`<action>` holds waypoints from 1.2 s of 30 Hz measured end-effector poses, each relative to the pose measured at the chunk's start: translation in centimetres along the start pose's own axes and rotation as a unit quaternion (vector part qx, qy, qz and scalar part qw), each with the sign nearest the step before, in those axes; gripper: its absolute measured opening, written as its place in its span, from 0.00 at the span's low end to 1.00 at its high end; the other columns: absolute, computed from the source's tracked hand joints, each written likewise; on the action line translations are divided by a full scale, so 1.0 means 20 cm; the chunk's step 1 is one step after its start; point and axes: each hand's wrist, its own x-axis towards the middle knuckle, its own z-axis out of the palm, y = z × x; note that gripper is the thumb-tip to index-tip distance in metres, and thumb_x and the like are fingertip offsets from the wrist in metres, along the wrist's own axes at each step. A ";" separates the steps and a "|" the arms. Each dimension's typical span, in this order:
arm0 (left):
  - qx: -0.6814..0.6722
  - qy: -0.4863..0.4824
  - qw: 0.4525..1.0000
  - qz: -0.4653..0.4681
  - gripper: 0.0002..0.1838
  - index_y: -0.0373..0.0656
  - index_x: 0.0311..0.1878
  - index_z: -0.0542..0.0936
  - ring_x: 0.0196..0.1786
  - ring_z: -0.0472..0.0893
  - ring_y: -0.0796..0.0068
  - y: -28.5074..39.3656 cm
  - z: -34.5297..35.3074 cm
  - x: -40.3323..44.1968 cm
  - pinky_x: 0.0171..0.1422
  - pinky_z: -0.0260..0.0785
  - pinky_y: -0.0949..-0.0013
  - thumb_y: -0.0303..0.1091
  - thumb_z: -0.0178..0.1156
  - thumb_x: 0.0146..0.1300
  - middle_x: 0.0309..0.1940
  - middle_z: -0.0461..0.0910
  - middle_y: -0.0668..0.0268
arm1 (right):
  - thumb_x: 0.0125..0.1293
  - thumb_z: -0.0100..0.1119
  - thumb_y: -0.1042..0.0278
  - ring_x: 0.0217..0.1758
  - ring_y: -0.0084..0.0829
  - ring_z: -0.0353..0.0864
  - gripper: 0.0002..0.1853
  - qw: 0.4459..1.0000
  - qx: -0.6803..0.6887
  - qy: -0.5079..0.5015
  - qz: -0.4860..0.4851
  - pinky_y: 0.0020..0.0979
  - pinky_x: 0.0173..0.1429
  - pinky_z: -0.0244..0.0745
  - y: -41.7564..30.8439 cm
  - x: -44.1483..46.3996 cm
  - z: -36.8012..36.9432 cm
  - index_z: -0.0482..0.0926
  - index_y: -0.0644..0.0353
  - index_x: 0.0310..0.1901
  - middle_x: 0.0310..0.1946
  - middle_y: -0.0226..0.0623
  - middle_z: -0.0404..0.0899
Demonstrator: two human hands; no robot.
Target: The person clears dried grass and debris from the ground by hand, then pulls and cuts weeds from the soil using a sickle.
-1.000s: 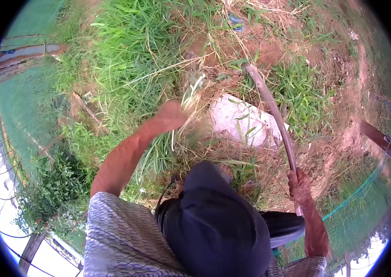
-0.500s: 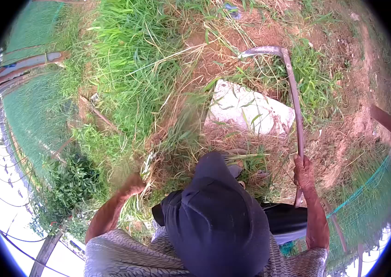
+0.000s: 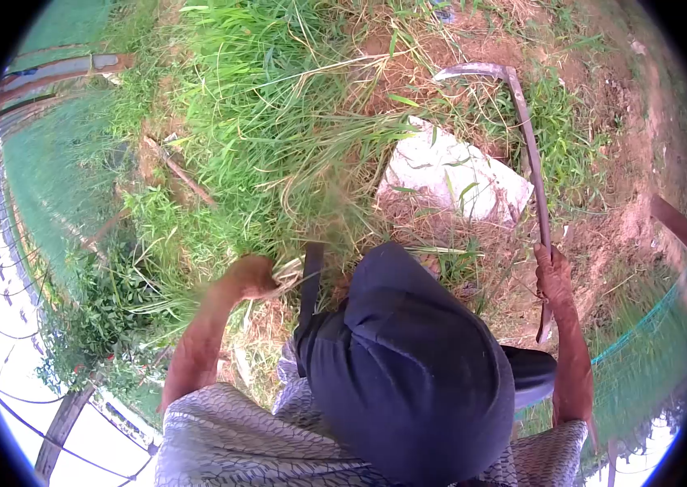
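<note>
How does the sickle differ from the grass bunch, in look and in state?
The sickle is long, with a hooked blade; the bunch is loose and stringy. The sickle is mostly brown, the bunch pale. The right hand holds the sickle, the left hand the bunch. Both are hand-held.

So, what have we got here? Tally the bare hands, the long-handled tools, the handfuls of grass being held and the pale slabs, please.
Hands: 2 (left hand, right hand)
Long-handled tools: 1 (sickle, in the right hand)
Held handfuls: 1 (grass stems, in the left hand)
Pale slabs: 1 (slab, on the ground)
Total: 5
</note>
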 end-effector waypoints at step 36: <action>0.027 0.446 0.844 0.297 0.12 0.41 0.32 0.76 0.25 0.79 0.51 0.86 -0.63 0.69 0.29 0.71 0.55 0.41 0.55 0.60 0.21 0.78 0.51 | 0.61 0.59 0.50 0.28 0.56 0.79 0.20 0.977 -0.192 0.082 -0.054 0.47 0.32 0.71 -0.04 -0.33 -0.06 0.71 0.62 0.33 0.21 0.53 0.75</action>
